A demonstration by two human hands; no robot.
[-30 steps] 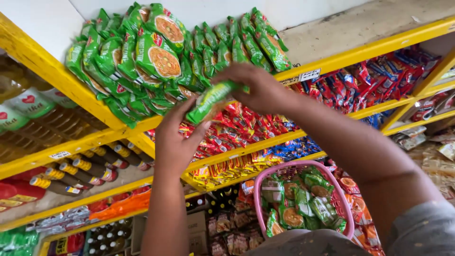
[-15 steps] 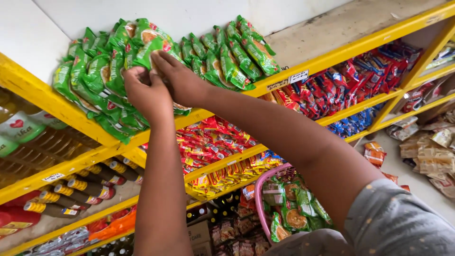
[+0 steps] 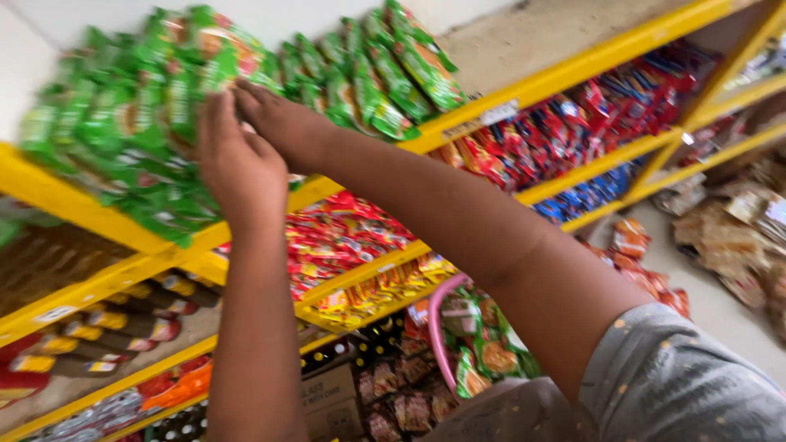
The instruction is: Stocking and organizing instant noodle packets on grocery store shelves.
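Note:
Both my hands are raised to the top yellow shelf (image 3: 524, 86), where a pile of green snack packets (image 3: 360, 82) lies. My left hand (image 3: 233, 164) has its back to me, fingers stretched up against the green packets at the pile's left part (image 3: 123, 123). Reaching in from the right, my right hand (image 3: 278, 123) meets the left fingertips at a green packet with an orange picture (image 3: 217, 49). Blur and the hands themselves hide whether either one grips a packet.
Below are yellow shelves with red packets (image 3: 344, 233), brown bottles (image 3: 123, 323) and blue packets (image 3: 589, 196). A pink basket (image 3: 436, 327) with green packets (image 3: 483, 356) hangs under my right arm. Tan packages (image 3: 737, 237) lie at the right on the floor.
One second ago my right hand held a green packet in front of the pile. Both hands have since gone up and left onto the stacked packets, and the view has shifted closer.

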